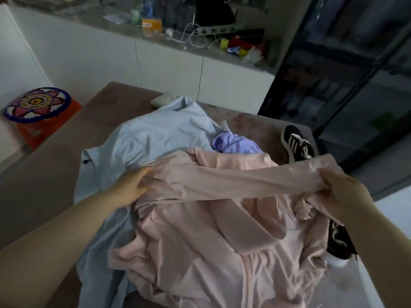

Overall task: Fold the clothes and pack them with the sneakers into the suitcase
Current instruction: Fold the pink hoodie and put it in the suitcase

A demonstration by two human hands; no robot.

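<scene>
- Two hands grip pink garment [200,241], centre: left hand [133,185] at 9 o'clock, right hand [342,196] at 3 o'clock.
- Underneath: blue garment [155,134]; lilac garment [235,144] at 12 o'clock.
- Beyond: black sneaker [297,143] at 1 o'clock; stool [37,105] at 10 o'clock.

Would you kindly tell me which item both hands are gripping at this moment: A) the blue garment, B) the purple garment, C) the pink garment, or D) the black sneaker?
C: the left hand and right hand each curl their fingers round a stretched part of the pink garment, while the blue garment and purple garment lie ungripped.
</scene>
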